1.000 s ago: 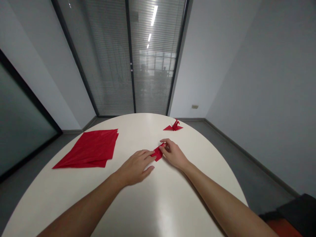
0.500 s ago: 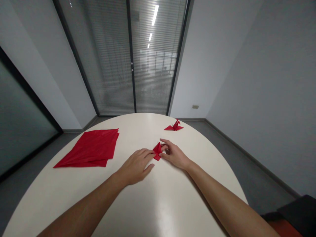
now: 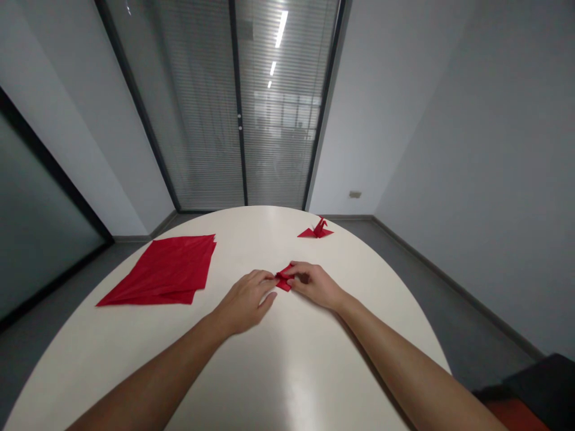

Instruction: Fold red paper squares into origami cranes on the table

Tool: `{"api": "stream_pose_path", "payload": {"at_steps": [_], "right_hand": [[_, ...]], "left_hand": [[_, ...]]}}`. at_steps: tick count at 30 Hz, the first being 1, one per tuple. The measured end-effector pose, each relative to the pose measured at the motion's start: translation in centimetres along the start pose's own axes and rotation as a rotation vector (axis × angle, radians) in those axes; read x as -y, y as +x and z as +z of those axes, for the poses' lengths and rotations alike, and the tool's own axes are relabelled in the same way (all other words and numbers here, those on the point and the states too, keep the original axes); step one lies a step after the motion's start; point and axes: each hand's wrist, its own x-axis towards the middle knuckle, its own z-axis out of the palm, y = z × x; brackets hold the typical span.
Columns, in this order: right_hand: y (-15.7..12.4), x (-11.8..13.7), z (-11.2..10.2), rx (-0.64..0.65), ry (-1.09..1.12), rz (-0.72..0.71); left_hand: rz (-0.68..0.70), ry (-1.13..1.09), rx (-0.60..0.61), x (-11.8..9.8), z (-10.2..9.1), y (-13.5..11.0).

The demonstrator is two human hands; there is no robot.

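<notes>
A small, partly folded piece of red paper (image 3: 283, 280) lies on the white round table (image 3: 278, 371), pinched between both my hands. My left hand (image 3: 245, 299) presses its fingertips on the paper's left side. My right hand (image 3: 314, 284) has its fingers curled over the paper's right side, gripping it. Most of the folded piece is hidden under my fingers.
A stack of flat red paper sheets (image 3: 164, 270) lies on the left of the table. A finished red paper crane (image 3: 317, 230) stands at the far right edge. Glass doors with blinds stand beyond the table, and a dark chair (image 3: 530, 389) sits at the lower right.
The raised flap of the red paper has been folded down flatter. My right hand's fingers have closed over it and my left fingertips have moved in onto it.
</notes>
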Motion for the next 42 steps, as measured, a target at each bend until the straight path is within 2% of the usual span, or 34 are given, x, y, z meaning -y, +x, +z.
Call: {"api": "stream_pose_path", "payload": {"at_steps": [5, 10, 12, 16, 27, 34, 37, 42], "right_hand": [[0.0, 0.0, -0.1, 0.035, -0.045, -0.107], [-0.1, -0.1, -0.4, 0.060, -0.134, -0.155], [-0.2, 0.1, -0.5, 0.075, -0.155, -0.170], [-0.2, 0.5, -0.8, 0.123, -0.181, -0.191], [-0.4, 0.1, -0.8, 0.128, -0.316, -0.186], [-0.3, 0.9, -0.7, 0.150, -0.275, -0.238], [-0.3, 1.0, -0.5, 0.142, -0.254, -0.222], [-0.3, 1.1, -0.3, 0.134, -0.220, -0.196]], "left_hand": [[-0.028, -0.002, -0.038, 0.2, 0.3, 0.1], [-0.108, -0.007, -0.102, 0.3, 0.3, 0.1], [-0.080, -0.023, -0.124, 0.4, 0.4, 0.1], [0.033, -0.028, -0.057, 0.8, 0.8, -0.1], [-0.015, 0.030, 0.038, 0.4, 0.5, -0.1], [-0.033, 0.078, -0.022, -0.1, 0.1, 0.1], [-0.047, 0.110, -0.053, -0.4, 0.0, 0.4], [-0.065, 0.132, -0.039, -0.5, 0.0, 0.6]]}}
